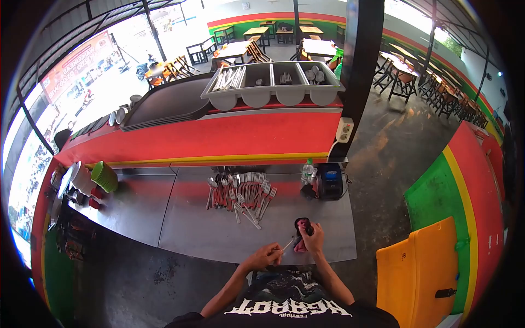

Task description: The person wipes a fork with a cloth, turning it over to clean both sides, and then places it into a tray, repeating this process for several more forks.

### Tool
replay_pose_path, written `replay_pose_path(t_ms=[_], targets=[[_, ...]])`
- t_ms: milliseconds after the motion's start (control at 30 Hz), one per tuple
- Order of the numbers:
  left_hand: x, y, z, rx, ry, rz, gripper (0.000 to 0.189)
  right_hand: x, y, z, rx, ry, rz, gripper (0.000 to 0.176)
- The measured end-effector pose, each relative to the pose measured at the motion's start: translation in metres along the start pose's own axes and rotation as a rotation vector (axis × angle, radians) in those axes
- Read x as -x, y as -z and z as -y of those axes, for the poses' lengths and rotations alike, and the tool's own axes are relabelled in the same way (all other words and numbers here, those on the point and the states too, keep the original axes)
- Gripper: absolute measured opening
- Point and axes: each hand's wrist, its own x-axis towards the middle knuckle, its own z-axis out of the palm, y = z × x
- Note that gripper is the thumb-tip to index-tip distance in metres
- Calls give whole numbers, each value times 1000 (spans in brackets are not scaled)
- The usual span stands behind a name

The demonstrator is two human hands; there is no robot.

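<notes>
My left hand is closed around a thin, light piece of cutlery, too small here to tell its kind. It points up and right toward my right hand. A dark and pink cloth is gripped in my right hand, partly hanging down at the counter's front edge. Ahead on the steel counter lies a pile of forks, several of them loose at its front. Spoons lie on the pile's left side.
A grey cutlery tray with sections and a stack of dark trays rest on the red ledge. A bottle and black device stand at the counter's right. Green bowls stand left. A yellow container is at right.
</notes>
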Motion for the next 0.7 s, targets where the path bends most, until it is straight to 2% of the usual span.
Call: replay_pose_path(t_ms=[100,200,300,333,467,567,700], targets=[[5,9,-3,91,-36,48,23,-6,-1,-33,55,-79,-105,38],[3,7,-8,200,-131,23,25,-6,-1,-56,-113,-186,-22,41],[-5,-3,-14,266,-192,-62,25,-4,12,-22,-538,-505,227,43],[-8,-6,-16,285,-205,-98,25,-3,10,-15,-606,-447,260,42],[-18,-16,-25,341,-281,-109,22,-5,4,-1,-520,-339,516,44],[-21,-21,-20,450,-313,-115,19,-20,5,18,-730,-118,750,43],[-21,-23,-19,816,-342,-18,16,-27,21,71,-1075,-233,919,42]])
